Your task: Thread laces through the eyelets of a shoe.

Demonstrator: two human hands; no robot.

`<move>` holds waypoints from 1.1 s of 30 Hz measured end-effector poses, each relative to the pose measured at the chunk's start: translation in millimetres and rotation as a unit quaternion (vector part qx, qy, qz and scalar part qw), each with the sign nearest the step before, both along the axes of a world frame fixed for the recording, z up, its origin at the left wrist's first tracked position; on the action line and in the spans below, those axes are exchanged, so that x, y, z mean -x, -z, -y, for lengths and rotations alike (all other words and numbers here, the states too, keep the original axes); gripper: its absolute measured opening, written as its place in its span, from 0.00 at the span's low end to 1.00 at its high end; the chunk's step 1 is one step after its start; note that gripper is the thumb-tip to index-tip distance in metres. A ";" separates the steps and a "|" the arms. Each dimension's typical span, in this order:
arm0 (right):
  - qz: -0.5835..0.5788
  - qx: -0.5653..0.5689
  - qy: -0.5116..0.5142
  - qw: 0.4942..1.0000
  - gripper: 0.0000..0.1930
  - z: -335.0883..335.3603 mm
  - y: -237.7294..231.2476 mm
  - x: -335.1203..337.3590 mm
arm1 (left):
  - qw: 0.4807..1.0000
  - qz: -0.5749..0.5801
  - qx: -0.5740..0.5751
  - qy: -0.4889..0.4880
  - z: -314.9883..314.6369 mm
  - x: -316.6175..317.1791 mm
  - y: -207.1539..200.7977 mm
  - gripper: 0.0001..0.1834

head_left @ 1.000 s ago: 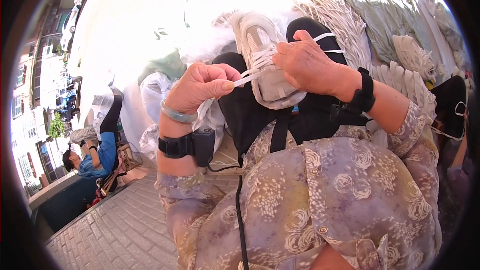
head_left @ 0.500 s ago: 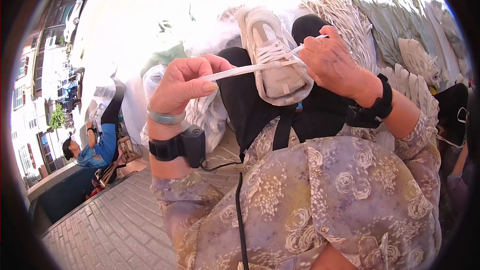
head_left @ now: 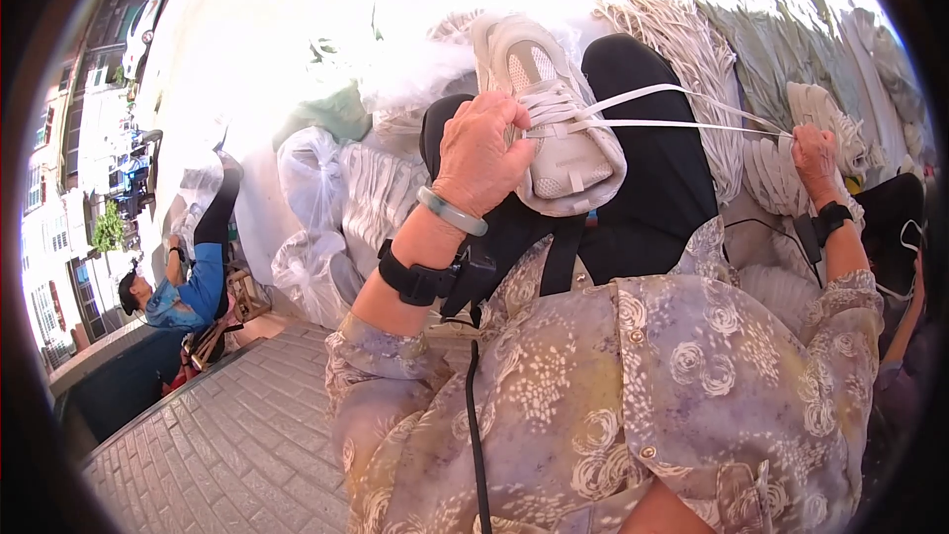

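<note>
White shoelace [head_left: 682,126] runs from the middle of a beige sneaker [head_left: 576,166] out to the right hand [head_left: 813,153], well off to the side. Its lower strand is straight, its upper one bowed. The right hand is closed on the far end. The left hand [head_left: 484,153] touches the sneaker's left side near the lacing, its fingers curled and thumb slightly apart; whether it also pinches lace cannot be told. The sneaker sits at the person's knees, between the black-clad legs [head_left: 657,158], toe toward the body. On the left wrist are a pale bracelet [head_left: 452,211] and a black strap [head_left: 413,277]; another dark band [head_left: 832,222] circles the right wrist. A floral blouse [head_left: 554,386] covers the torso. To the left lie clear plastic bags [head_left: 309,178]; to the right, a heap of pale strands [head_left: 672,59] and grey-green sheeting [head_left: 776,49]. Farther left, beyond brick paving [head_left: 217,435], sits another person in blue [head_left: 206,282].
</note>
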State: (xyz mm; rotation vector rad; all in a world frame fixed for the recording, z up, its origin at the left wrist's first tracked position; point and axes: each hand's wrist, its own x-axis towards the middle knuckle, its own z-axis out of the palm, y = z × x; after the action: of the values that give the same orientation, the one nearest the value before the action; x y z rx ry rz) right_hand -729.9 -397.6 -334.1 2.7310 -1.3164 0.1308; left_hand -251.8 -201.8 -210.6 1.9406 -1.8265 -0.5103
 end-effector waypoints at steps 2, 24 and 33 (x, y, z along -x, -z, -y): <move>0.033 -0.075 0.033 0.996 0.04 -0.6 -10.5 -43.6 | 0.998 -0.061 -0.016 -0.029 -8.3 -0.4 1.1 0.09; 0.500 -0.471 -0.171 0.706 0.07 -37.5 -188.8 -277.9 | 0.992 -0.103 -0.013 -0.077 -45.8 10.3 25.7 0.18; 0.419 -0.554 -0.106 0.711 0.06 -89.7 -123.9 -272.7 | 0.986 -0.104 -0.077 -0.108 -40.0 25.6 37.7 0.28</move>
State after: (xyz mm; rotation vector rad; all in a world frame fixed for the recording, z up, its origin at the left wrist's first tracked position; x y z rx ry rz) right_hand -457.2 -307.9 -210.2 4.1505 -1.5418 1.0310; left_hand -277.5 -161.7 -248.3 2.0672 -1.4658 -0.7695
